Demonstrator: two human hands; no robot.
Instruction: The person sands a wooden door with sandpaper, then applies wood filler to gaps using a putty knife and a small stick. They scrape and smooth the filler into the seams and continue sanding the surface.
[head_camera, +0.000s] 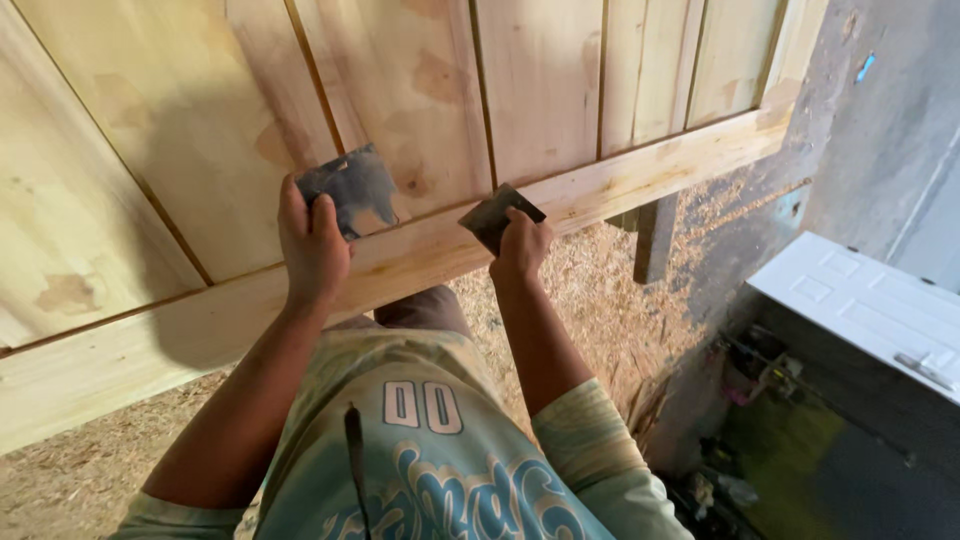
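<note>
Left hand (312, 245), centre-left of frame: fingers wrapped around the lower edge of a dark, roughly square sheet of sandpaper (352, 188). The sheet is grey-black and matt, slightly curled at the top corner, and lies flat against the wood above the hand.

Right hand (520, 245), centre of frame: clenched on a second dark sandpaper piece (500, 215), smaller, folded or doubled, held as a diamond shape with one corner pointing up. It touches the bottom rail just below the boards.

Work surface: a pale wooden door panel (200, 120) filling the upper left and top of frame. It is made of vertical planks with narrow dark grooves between them, and the grain shows clearly. Tan-brown blotches, irregular in shape, are scattered over several planks. A wide horizontal rail (640, 170) crosses diagonally from lower left to upper right, smoother and lighter than the planks. A short dark wooden support (655, 238) stands under the rail, right of centre.

Floor: thick layer of fine sawdust (600, 300), yellow-beige, loose texture, below the panel.

Containers: none can be made out; the clutter at lower right is too dim to identify.

Room: rough grey cement wall (880, 100) at upper right. A white panelled door (870, 310), glossy, with recessed rectangles, lies at right of frame.
</note>
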